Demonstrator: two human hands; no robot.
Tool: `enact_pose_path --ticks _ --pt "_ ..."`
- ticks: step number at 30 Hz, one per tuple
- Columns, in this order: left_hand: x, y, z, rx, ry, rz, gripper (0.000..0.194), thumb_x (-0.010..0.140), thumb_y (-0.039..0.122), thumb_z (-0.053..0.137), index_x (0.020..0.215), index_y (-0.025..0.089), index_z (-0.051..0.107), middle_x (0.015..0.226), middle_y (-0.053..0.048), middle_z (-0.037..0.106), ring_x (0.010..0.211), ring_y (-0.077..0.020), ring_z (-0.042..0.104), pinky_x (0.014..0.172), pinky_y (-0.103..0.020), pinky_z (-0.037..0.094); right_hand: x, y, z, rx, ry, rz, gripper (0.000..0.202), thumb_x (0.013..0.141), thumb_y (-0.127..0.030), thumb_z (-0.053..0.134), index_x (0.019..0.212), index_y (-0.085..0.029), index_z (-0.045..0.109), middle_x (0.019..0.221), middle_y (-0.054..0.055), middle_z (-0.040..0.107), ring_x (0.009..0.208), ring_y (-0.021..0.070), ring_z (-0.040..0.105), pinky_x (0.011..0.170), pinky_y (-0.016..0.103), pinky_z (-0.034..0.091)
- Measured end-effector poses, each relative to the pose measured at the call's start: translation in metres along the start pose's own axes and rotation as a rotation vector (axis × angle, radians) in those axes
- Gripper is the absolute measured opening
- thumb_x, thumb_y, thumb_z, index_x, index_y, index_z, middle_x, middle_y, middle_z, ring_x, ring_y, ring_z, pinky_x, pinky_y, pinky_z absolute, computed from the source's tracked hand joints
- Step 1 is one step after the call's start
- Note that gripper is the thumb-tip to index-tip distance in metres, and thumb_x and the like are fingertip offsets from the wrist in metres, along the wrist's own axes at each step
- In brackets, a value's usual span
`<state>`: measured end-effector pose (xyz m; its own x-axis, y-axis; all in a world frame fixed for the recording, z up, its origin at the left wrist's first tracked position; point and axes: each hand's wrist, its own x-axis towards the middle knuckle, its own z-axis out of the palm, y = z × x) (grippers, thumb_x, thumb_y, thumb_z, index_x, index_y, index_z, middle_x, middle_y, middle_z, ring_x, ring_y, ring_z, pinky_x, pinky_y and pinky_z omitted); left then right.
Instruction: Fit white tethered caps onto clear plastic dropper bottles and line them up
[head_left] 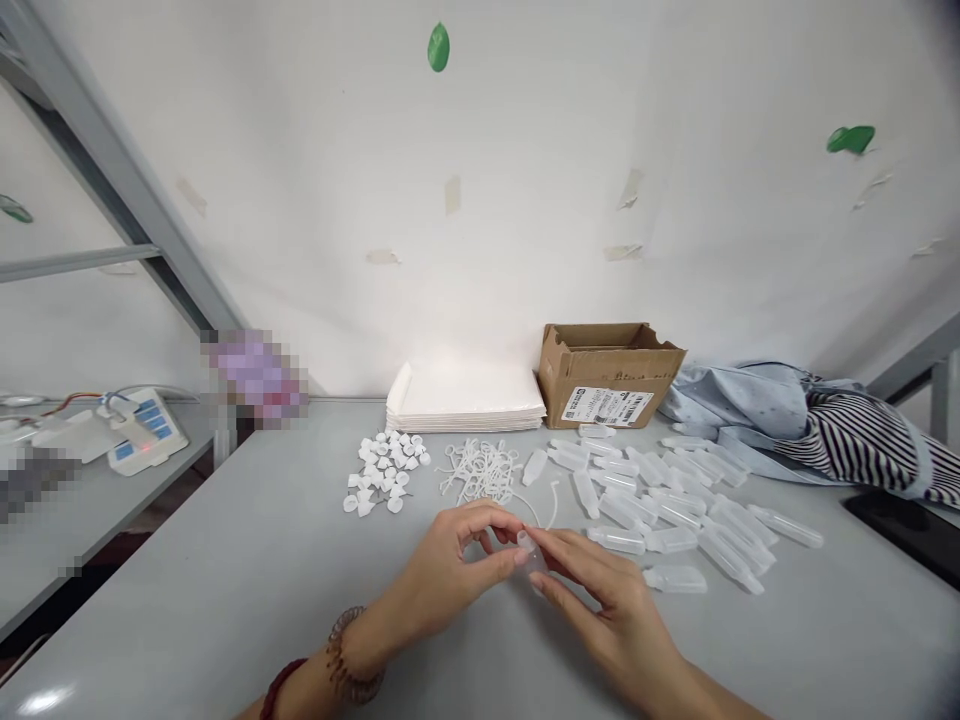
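A small translucent plastic bottle [533, 562] is between my two hands above the front of the table. My left hand [469, 548] pinches near its open neck with thumb and forefinger. From the other side, my right hand [600, 590] grips the bottle's body between thumb and fingers. Just behind the hands lies a tangle of white cords [484, 470], and one loose cord [554, 503] curves out beside the fingers. Many more translucent bottles [679, 508] lie scattered to the right. A group of small white caps [382, 465] is spread out to the left.
A stack of white padded envelopes [465, 398] and an open cardboard box [611, 380] stand against the wall. Folded cloth [757, 405] and a dark phone-like object [904, 530] lie at the right. A power strip [146, 432] rests on the left surface, beyond a gap.
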<state>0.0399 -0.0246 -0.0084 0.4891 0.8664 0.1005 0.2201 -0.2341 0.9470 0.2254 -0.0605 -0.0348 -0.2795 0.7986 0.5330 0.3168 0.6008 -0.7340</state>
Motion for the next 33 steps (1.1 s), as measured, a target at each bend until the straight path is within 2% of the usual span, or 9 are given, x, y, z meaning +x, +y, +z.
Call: enact_pose_path --ticks 6,10,13,16,21,25,27,30,33 --pt "-0.009 -0.003 0.012 0.266 0.113 0.206 0.028 0.086 0.023 0.055 0.113 0.018 0.058 0.093 -0.006 0.064 0.086 -0.0188 0.058 0.078 -0.034 0.05 0.001 0.003 0.0 0.032 0.071 0.077 0.04 0.086 -0.014 0.059 0.121 -0.031 0.063 0.097 0.004 0.07 0.085 0.0177 0.068 0.073 0.029 0.06" --pt "-0.012 -0.005 0.015 0.379 0.163 0.237 0.04 0.085 0.021 0.056 0.123 0.019 0.047 0.1 -0.007 0.062 0.09 -0.0201 0.058 0.081 -0.036 0.052 0.002 0.001 0.001 0.206 0.047 0.304 0.027 0.083 -0.026 0.063 0.11 -0.028 0.07 0.096 0.006 0.071 0.088 0.0208 0.068 0.074 0.032 0.06" --pt "-0.014 -0.003 0.017 0.524 0.101 0.34 0.049 0.081 0.019 0.063 0.125 0.017 0.042 0.114 -0.011 0.058 0.104 -0.0237 0.055 0.09 -0.039 0.05 0.004 -0.002 0.001 0.344 0.061 0.525 0.026 0.077 -0.036 0.069 0.101 -0.024 0.072 0.094 0.007 0.073 0.085 0.022 0.069 0.069 0.032 0.06" --pt "-0.016 0.001 0.02 0.68 0.049 0.403 0.046 0.08 0.019 0.065 0.121 0.013 0.045 0.113 -0.014 0.059 0.102 -0.0268 0.056 0.087 -0.042 0.052 0.006 -0.006 0.001 0.389 0.068 0.595 0.029 0.073 -0.038 0.072 0.097 -0.021 0.071 0.09 0.008 0.073 0.084 0.0224 0.069 0.068 0.031 0.06" --pt "-0.023 0.001 0.023 0.82 0.124 0.476 0.033 0.08 0.011 0.056 0.112 0.009 0.049 0.098 -0.014 0.063 0.089 -0.0268 0.059 0.075 -0.042 0.054 0.008 -0.01 0.011 0.435 -0.004 0.61 0.03 0.073 -0.04 0.071 0.097 -0.021 0.07 0.083 0.006 0.073 0.078 0.0211 0.07 0.07 0.032 0.059" --pt "-0.043 -0.015 0.001 0.858 0.116 0.408 0.055 0.081 0.04 0.065 0.122 0.012 0.044 0.109 -0.015 0.063 0.099 -0.0292 0.06 0.084 -0.043 0.054 0.008 -0.01 0.021 0.42 -0.056 0.645 0.032 0.072 -0.045 0.072 0.093 -0.021 0.069 0.079 0.005 0.072 0.073 0.0201 0.07 0.066 0.03 0.06" --pt "-0.055 -0.031 -0.021 0.983 0.193 0.288 0.066 0.086 0.052 0.056 0.135 0.015 0.034 0.126 -0.019 0.056 0.116 -0.0329 0.054 0.092 -0.047 0.051 0.008 -0.01 0.023 0.391 -0.08 0.636 0.033 0.071 -0.046 0.072 0.093 -0.021 0.068 0.079 0.006 0.072 0.073 0.0205 0.069 0.065 0.03 0.06" --pt "-0.065 -0.056 -0.056 1.149 0.412 0.079 0.069 0.089 0.059 0.043 0.137 0.01 0.035 0.138 -0.027 0.044 0.132 -0.0435 0.036 0.097 -0.059 0.043 0.008 -0.011 0.025 0.387 -0.09 0.652 0.034 0.072 -0.048 0.071 0.093 -0.022 0.068 0.078 0.005 0.072 0.073 0.0207 0.069 0.065 0.031 0.06" --pt "-0.063 -0.074 -0.078 1.103 0.423 -0.131 0.074 0.091 0.058 0.039 0.144 0.008 0.024 0.149 -0.028 0.026 0.14 -0.0436 0.015 0.104 -0.062 0.034 0.005 -0.013 0.027 0.394 -0.091 0.667 0.035 0.072 -0.05 0.071 0.093 -0.022 0.068 0.079 0.005 0.072 0.072 0.02 0.069 0.067 0.031 0.06"
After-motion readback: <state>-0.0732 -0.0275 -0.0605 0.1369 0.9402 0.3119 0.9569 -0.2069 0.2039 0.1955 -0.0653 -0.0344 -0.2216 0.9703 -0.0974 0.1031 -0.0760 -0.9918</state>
